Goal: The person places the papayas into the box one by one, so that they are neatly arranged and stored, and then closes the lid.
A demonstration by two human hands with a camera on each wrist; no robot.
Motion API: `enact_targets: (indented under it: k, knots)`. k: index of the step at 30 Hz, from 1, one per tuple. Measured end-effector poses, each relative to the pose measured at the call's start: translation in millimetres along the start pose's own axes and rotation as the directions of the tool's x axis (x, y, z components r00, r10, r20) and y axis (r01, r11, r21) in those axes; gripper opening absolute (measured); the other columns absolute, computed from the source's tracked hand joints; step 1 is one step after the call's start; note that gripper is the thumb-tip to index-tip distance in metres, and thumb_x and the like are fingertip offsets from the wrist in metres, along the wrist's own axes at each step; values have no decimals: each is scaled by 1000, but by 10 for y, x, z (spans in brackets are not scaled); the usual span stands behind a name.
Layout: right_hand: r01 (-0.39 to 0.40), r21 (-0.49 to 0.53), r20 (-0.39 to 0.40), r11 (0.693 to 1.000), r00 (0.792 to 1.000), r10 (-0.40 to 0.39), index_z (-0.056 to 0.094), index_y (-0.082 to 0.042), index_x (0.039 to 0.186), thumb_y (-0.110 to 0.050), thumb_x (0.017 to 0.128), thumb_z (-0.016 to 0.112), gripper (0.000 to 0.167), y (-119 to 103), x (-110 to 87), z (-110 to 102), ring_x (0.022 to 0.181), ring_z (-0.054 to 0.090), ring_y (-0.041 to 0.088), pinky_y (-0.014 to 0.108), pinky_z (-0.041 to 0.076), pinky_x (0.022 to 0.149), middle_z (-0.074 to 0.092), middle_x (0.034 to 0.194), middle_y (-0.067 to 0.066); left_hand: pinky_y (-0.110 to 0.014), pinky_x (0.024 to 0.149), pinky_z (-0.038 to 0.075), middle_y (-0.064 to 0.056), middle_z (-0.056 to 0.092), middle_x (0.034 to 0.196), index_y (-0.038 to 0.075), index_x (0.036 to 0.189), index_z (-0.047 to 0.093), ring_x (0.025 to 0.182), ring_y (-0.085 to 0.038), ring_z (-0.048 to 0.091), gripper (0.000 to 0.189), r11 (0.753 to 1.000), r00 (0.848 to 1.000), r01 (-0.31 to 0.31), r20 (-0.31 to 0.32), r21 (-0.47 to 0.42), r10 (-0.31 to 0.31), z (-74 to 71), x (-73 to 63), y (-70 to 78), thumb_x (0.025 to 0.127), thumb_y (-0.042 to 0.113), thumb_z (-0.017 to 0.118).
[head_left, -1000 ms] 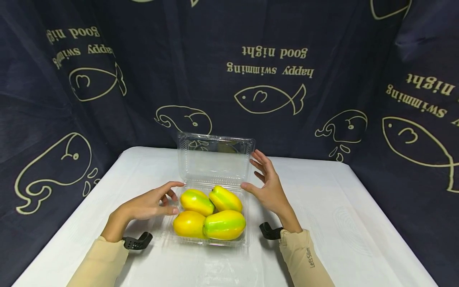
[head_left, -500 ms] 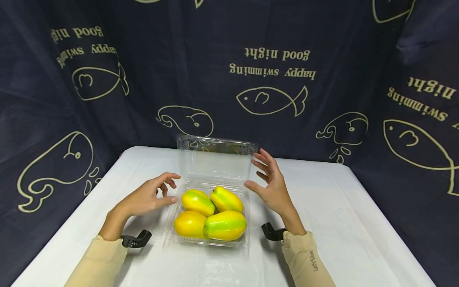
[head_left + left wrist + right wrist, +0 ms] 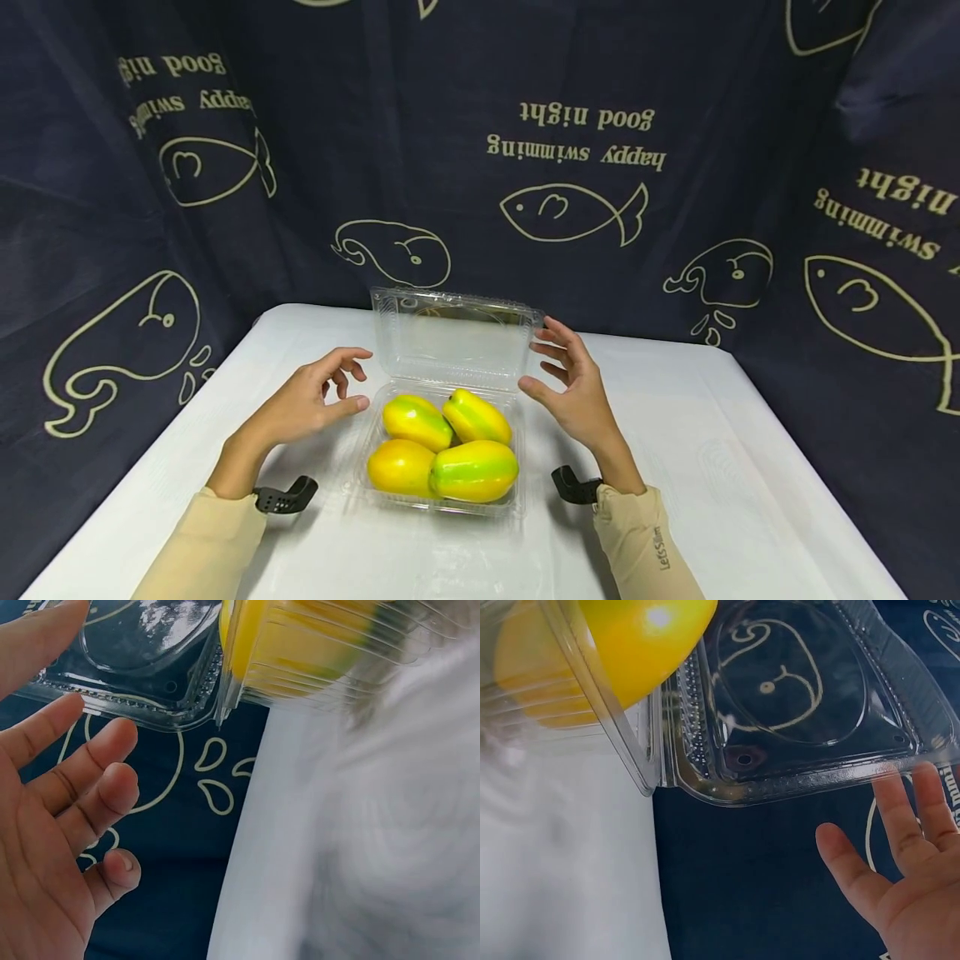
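Observation:
A clear plastic clamshell box stands on the table with several yellow-green papayas (image 3: 474, 472) in its base (image 3: 520, 500). Its lid (image 3: 457, 337) is raised at the back, hinged to the base. My left hand (image 3: 307, 402) hovers left of the box, fingers loosely bent and holding nothing. In the left wrist view that hand (image 3: 64, 817) overlaps the lid's edge. My right hand (image 3: 573, 387) is at the lid's right side, thumb spread, fingertips right at its edge. The right wrist view shows the fingers (image 3: 904, 825) against the rim of the lid (image 3: 795, 776).
A white cloth (image 3: 720, 467) covers the table. Dark blue fabric (image 3: 450, 125) with fish and whale drawings hangs behind it and along both sides. Black straps with camera mounts (image 3: 288, 497) sit on both wrists, below beige sleeves (image 3: 198, 542).
My left hand has drawn back and up from the box's left rim. The lid's top edge now appears lower and wider, with my right hand still beside it. The head view has shifted slightly.

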State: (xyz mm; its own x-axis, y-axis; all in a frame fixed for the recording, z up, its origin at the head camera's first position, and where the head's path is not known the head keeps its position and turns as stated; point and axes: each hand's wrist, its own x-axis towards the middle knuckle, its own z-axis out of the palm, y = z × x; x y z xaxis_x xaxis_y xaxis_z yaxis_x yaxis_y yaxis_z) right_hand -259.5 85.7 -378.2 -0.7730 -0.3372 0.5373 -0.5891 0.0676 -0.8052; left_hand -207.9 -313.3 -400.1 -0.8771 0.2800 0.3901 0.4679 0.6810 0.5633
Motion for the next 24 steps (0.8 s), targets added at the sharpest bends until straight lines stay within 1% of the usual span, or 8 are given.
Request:
enact_targets:
  k: [5, 10, 16, 23, 24]
  knots:
    - [-20, -5, -11, 1000, 1000, 20, 38, -21, 153, 1, 84, 78, 83, -35, -14, 17, 130, 53, 29, 56, 41, 108, 50, 143, 10, -28, 68, 43, 9, 62, 107, 26, 138, 51, 80, -8, 56, 56, 1000, 999, -10, -45, -4, 10, -23, -7, 14, 89, 25, 77]
    - [-25, -21, -17, 999, 1000, 25, 42, -19, 149, 0, 82, 80, 79, -37, -17, 28, 128, 55, 28, 54, 42, 108, 53, 140, 10, -28, 65, 42, 9, 63, 107, 28, 139, 50, 79, -8, 55, 57, 1000, 997, -4, -82, -2, 3, -48, -6, 11, 89, 25, 78]
    - [-6, -38, -21, 999, 1000, 5, 45, -14, 146, 0, 82, 80, 74, -34, -22, 30, 126, 56, 29, 54, 43, 107, 55, 137, 14, -27, 63, 41, 8, 63, 108, 25, 141, 50, 80, -9, 56, 60, 1000, 995, 0, -98, -16, -2, -66, 4, 20, 88, 25, 78]
    - [-6, -39, -23, 999, 1000, 5, 46, -15, 145, 0, 81, 81, 73, -55, -32, 42, 125, 57, 26, 46, 46, 106, 56, 136, 11, -27, 62, 41, 7, 63, 108, 17, 142, 49, 80, -10, 56, 63, 999, 995, 0, -104, -32, -3, -76, 10, 44, 87, 24, 79]
    - [-4, -37, -21, 999, 1000, 3, 46, -15, 145, 0, 81, 81, 73, -56, -29, 46, 125, 58, 26, 46, 45, 106, 56, 136, 11, -26, 61, 41, 7, 64, 108, 18, 142, 49, 80, -10, 56, 63, 1000, 994, -3, -111, -30, -1, -81, 9, 48, 87, 24, 79]
